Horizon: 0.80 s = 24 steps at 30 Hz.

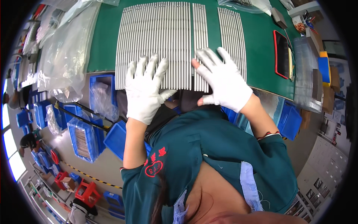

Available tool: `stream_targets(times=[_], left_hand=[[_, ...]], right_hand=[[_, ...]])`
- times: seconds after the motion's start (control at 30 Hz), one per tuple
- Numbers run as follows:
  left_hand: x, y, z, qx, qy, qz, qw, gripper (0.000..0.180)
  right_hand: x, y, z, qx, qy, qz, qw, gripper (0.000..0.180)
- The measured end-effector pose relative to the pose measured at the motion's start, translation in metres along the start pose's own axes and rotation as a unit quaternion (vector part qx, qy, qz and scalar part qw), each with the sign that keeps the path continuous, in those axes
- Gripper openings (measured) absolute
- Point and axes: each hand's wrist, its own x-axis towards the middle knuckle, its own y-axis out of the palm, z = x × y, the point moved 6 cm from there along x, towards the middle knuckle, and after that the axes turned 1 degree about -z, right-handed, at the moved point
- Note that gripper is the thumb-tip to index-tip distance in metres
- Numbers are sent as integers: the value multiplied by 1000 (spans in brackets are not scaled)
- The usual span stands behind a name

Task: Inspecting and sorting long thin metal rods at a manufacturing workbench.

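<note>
Several thin silver metal rods [156, 41] lie side by side in a wide row on a green table mat [261, 44]. A narrower group of rods [200, 33] sits just right of them, and another group of rods [232, 33] lies further right. My left hand [143, 87], in a white glove, rests flat with fingers spread on the near end of the wide row. My right hand [223, 80], also in a white glove, lies with fingers spread over the near ends of the narrow group. Neither hand grips anything.
A red-edged dark tablet [281, 54] lies on the mat at right, beside stacked clear trays [305, 74]. Clear plastic bags [65, 52] pile at the table's left edge. Blue bins [87, 138] stand on the floor below. Other people work at far left.
</note>
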Motion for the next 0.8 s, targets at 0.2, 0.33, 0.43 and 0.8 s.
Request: stream_targets(times=[0.2, 0.33, 0.43, 0.8], left_hand=[[-1, 0, 1, -16, 1, -23, 1000, 73], [1, -1, -1, -24, 1, -25, 999, 72], [2, 1, 1, -35, -4, -25, 999, 72], [-3, 1, 5, -23, -9, -4, 1000, 69]], right_hand=[[-7, -13, 3, 9, 22, 23, 999, 90], [19, -1, 23, 48, -34, -21, 998, 86], [30, 9, 27, 38, -37, -28, 998, 87], [30, -3, 36, 34, -34, -10, 999, 84]])
